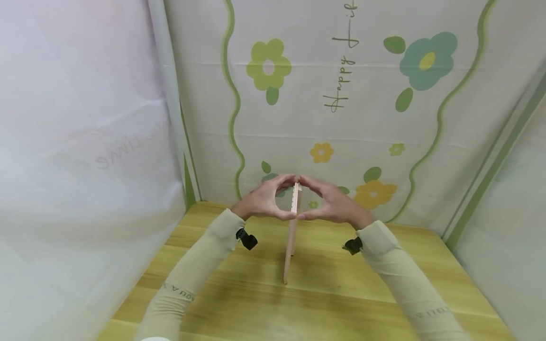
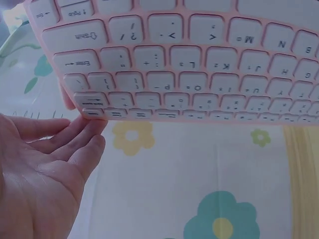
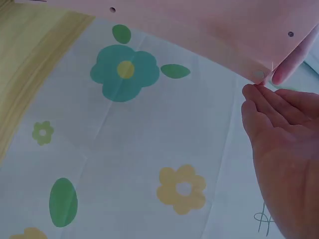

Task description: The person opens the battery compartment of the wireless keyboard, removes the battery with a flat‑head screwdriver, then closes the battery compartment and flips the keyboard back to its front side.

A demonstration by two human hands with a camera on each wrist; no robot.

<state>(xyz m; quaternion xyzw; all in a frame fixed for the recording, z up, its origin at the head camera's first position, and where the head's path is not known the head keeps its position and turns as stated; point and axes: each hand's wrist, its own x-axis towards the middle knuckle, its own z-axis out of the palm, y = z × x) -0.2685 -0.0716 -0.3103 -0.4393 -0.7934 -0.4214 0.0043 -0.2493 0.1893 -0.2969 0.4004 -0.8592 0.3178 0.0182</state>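
A pink keyboard [image 1: 291, 241] with white keys stands upright on its short end, seen nearly edge-on in the head view. My left hand [image 1: 264, 198] holds its top end from the left, thumb at the near corner and fingers at the far one. Mirroring it, my right hand [image 1: 337, 203] holds the same end from the right. The left wrist view shows the key side of the keyboard [image 2: 149, 72] with fingertips against its edge. Its plain pink back [image 3: 199, 22], with small screws, appears in the right wrist view. Whether its bottom touches the table cannot be told.
The wooden table [image 1: 341, 284] lies below. A white cloth backdrop [image 1: 290, 113] printed with flowers hangs behind, and white cloth walls [image 1: 85, 189] stand on both sides. Dark wrist devices [image 1: 247, 239] are strapped by both sleeves.
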